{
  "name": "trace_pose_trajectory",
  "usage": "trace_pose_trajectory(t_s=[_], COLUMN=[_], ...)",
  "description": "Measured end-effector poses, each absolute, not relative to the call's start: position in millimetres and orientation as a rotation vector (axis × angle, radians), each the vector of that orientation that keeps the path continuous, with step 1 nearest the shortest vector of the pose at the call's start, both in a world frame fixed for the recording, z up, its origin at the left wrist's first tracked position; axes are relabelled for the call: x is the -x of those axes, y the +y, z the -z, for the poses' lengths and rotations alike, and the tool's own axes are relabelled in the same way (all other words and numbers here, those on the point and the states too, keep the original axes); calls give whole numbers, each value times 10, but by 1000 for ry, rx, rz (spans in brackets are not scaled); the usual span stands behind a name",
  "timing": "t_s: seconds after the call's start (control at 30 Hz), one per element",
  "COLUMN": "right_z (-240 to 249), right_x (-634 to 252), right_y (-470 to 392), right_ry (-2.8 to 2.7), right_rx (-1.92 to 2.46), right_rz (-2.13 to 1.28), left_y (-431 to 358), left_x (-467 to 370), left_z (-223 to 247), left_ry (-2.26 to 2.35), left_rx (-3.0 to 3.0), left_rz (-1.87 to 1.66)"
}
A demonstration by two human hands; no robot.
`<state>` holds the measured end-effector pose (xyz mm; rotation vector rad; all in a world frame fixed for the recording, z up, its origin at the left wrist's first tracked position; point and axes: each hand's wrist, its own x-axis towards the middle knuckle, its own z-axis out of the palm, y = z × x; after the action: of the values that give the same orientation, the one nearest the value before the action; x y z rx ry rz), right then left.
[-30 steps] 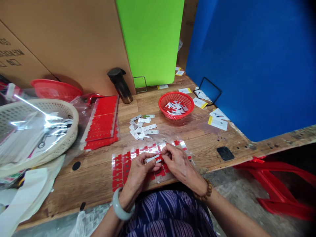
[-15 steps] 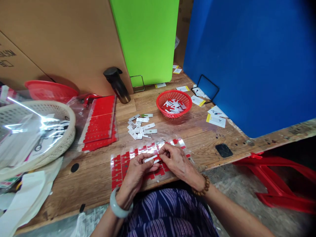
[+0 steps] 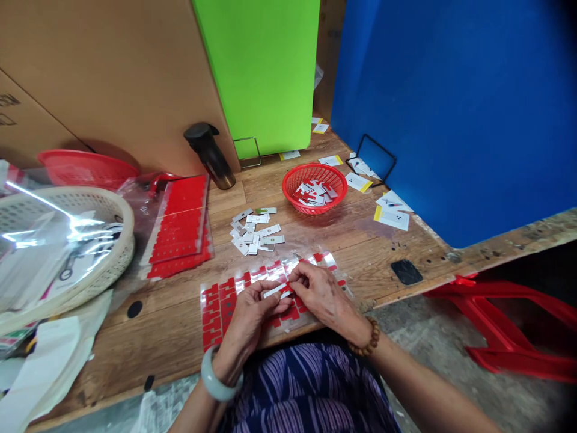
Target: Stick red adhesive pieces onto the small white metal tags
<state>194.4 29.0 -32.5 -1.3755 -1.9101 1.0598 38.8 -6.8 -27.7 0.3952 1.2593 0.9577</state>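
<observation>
My left hand is closed on a small flat white strip, gripped between thumb and fingers. At the strip's right end my right hand pinches with thumb and forefinger at a red sticker; its fingertips partly hide it. Beneath both hands lies a transparent sheet with rows of red stickers. Beyond it is a loose pile of white and metallic strips. A red basket behind the pile holds similar strips with red on them.
Left are stacked red sheets and a large white basket under plastic. A black tumbler stands by cardboard. Green and blue boards rise behind, with printed cards near the blue one. A red stool is right.
The view has shifted slightly, so the surroundings sit a little further left. Both hands keep almost the same pose on the strip and the red sticker.
</observation>
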Motion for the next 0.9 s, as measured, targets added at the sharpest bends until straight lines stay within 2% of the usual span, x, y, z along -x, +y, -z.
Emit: trace_pose_trajectory(t_s=[0.27,0.57,0.9], right_z=[321,367,392], right_x=[-1950,-1930,-1885], right_y=[232,245,249], right_ry=[-1972,-1948,-1843], right_rx=[1372,1318,1334], right_rz=[-906,-1012,-1082], left_y=[-61,-62,-87], left_x=[-443,-462,-544], left_z=[244,221,369], left_ry=[1258,1217,1327], left_rx=[-468,-481,-635], left_rz=[-859,-821,-945])
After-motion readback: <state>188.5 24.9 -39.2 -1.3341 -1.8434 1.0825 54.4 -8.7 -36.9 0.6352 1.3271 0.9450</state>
